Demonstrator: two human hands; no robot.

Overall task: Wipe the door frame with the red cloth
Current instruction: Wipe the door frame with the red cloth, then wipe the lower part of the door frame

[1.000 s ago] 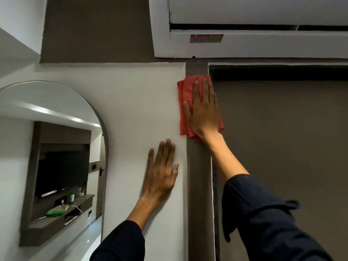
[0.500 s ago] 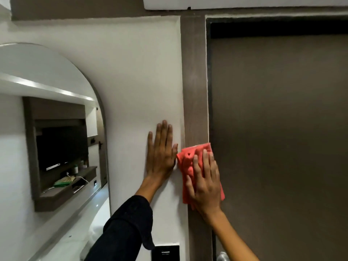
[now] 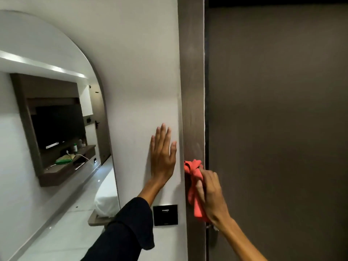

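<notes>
so the red cloth [image 3: 194, 187] is bunched in the right hand [image 3: 211, 194] and pressed on the door frame [image 3: 192, 91], which runs straight up and down past it, while the left hand [image 3: 162, 157] lies spread flat, gripping nothing, on the wall left of the frame.

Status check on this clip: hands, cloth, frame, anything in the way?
Right hand pressing bunched red cloth to the brown wooden door frame. Left hand flat, open on the white wall. Black wall switch plate beside frame, clear of cloth.
</notes>
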